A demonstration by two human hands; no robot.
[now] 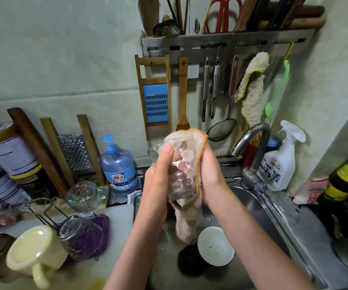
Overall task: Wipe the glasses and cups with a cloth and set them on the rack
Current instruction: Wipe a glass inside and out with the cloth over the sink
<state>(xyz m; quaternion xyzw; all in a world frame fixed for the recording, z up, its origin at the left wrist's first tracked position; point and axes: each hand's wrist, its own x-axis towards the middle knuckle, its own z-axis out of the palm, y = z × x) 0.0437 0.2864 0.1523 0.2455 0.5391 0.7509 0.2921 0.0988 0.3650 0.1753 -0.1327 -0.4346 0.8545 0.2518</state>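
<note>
Cream mug [36, 255] upside down at near left counter edge, by rack [49, 208]. Over sink [273, 216]: left hand [158, 181] clasps bumpy glass [177, 170]; right hand [210, 176] presses cloth [192, 185] around. Light, slippery, breakable. Best held round middle.

I see the glass [178, 168] over the sink [273, 216], between both hands, cloth [192, 185] behind it. Rack [49, 208] sits left on the counter [118, 216]; bowl [215, 245] lies in the sink.
</note>
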